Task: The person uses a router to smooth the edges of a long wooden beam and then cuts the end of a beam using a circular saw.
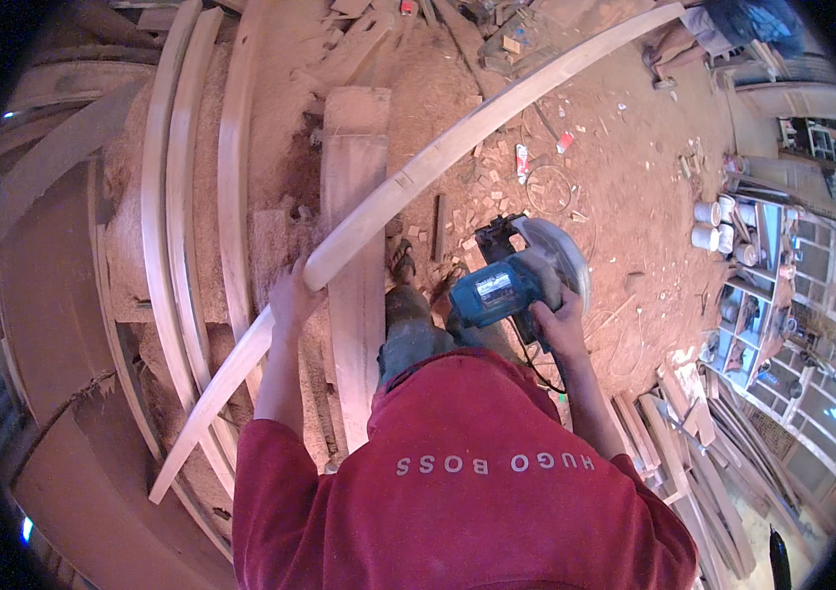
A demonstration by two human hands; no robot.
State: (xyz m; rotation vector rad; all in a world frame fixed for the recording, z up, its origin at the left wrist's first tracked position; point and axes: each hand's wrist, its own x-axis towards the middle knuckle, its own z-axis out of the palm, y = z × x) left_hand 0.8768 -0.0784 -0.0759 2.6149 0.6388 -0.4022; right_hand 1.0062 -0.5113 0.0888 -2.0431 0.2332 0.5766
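Long plank (457, 143): pale planed wood, narrow, running from lower left of the frame up to the upper right; bowed look is likely lens bend. Lifted clear of the floor, passing over the stacked boards.
Floor (624, 187): reddish sawdust, littered with offcuts and scraps, centre to upper right.
Stacked boards (192, 197): several long pale strips lying side by side at left; one wider flat board (354, 256) at centre, under the long plank.
Circular saw (521, 280): blue body, round metal blade guard, black cord trailing down; centre right, held off the floor.
Left hand (292, 295): fingers closed around the long plank well down its length, toward the lower end.
Right hand (560, 324): fingers wrapped on the circular saw's handle.
Feet (403, 261): sandalled, just below the saw, among offcuts.
Risk (judgement): single-handed hold off the plank's middle could let the far end dip or swing; saw hanging near the legs could catch the cord or nick a foot; loose offcuts could cause a slip.
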